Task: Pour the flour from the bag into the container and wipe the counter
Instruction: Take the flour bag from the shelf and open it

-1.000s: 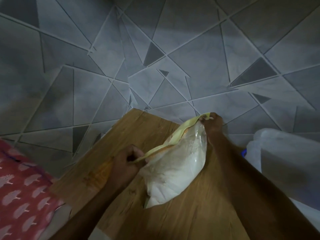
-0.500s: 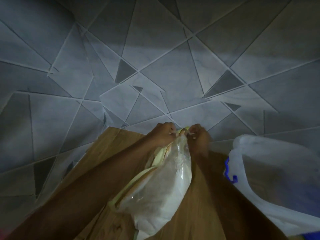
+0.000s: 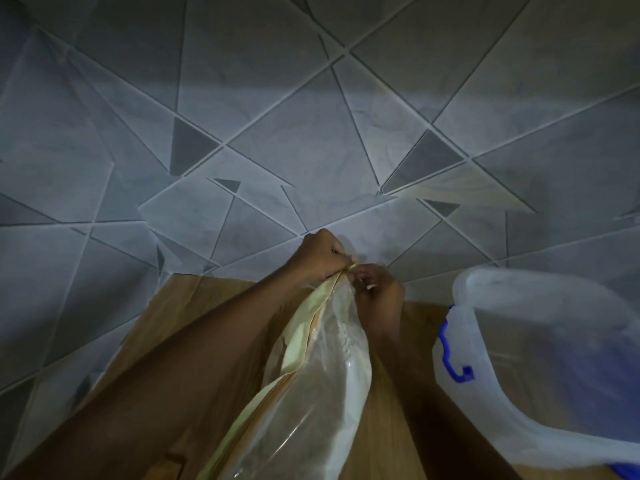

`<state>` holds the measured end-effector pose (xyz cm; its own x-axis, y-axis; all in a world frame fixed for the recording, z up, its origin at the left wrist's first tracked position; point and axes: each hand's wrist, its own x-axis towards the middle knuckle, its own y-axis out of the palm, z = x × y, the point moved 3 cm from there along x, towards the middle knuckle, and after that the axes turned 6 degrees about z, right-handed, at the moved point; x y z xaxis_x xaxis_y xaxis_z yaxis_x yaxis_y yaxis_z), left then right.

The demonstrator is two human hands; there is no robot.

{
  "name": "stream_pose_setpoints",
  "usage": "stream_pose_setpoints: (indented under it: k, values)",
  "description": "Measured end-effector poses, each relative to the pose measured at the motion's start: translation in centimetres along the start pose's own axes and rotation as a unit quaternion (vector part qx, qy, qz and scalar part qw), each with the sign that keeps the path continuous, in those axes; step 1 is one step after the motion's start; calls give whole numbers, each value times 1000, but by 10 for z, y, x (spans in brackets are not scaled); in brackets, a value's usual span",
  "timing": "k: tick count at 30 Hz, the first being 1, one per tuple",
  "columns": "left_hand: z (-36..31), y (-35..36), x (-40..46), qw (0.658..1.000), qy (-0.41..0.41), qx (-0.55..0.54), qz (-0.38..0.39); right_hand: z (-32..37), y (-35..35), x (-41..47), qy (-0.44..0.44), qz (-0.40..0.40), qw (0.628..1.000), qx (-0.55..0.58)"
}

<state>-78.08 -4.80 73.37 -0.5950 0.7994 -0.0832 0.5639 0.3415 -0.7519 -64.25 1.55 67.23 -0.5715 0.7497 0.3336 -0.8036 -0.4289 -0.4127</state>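
Two bare hands meet at the far end of a flour bag [image 3: 311, 386], close to the tiled wall [image 3: 242, 116]. Furthest out from the left hand [image 3: 320, 255], the wall shows grey panels cut by pale lines into triangles, and below it the wooden counter [image 3: 194, 306] runs back under the left forearm. That left hand curls its fingers round the top edge of the bag, gripping the pale yellow strip that runs along the bag's left side. Just beside it, almost touching, the right hand [image 3: 377, 289] pinches the clear plastic at the same top corner (the fingertips [image 3: 360, 278] are bunched on the film, though the dim light blurs exactly how they lie). Both hands are thus clamped on the bag's mouth, drawn together rather than spread.

From the hands the bag stretches down toward the viewer, lying between the two forearms on the counter; its clear wall shows white flour dusting the inside. Whether the mouth is sealed or parted cannot be told.

Right of the right hand, well apart from it, stands a translucent plastic container [image 3: 485, 289] with its top open, a blue latch handle [image 3: 450, 358] hanging on the side nearest the bag. Something blue shows at its lower corner.
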Motion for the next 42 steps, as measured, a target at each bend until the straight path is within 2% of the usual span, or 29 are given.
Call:
stream_pose_setpoints:
  k: [6,9,12,15,19,22,26,29,31,34,36,39,42]
  values:
    - [-7,-1,11,994,-36,-38,99,13,-7,-11,-27,8,1000,-7]
    - [-4,-4,12,989,-32,-69,128,18,-9,-14,-29,13,999,24]
    - [-2,-9,9,982,-11,-103,155,11,-2,-10,10,18,997,68]
    - [-1,-13,7,979,6,-118,164,8,1,-5,-9,22,996,85]
    - [-1,-14,6,987,19,-89,132,17,-6,-7,-48,-3,998,-37]
    - [0,-15,7,994,24,-60,83,35,-6,-9,-117,20,990,-76]
    - [2,-12,1,999,42,-12,12,49,2,-43,-225,111,965,-83]
    - [10,-9,-11,999,44,-26,-4,50,-9,-61,-249,96,962,-55]
    - [15,-7,-24,999,17,-14,35,48,-17,-60,-239,63,968,-47]
    - [25,2,-46,984,-44,13,175,50,-20,-68,-235,44,969,-60]
    - [28,7,-54,977,-50,-17,206,54,-23,-75,-236,41,969,-63]
    - [31,5,-55,991,-22,-34,127,59,-23,-84,-228,43,971,-54]
    - [27,3,-53,997,4,-11,81,62,-10,-100,-246,85,964,-53]
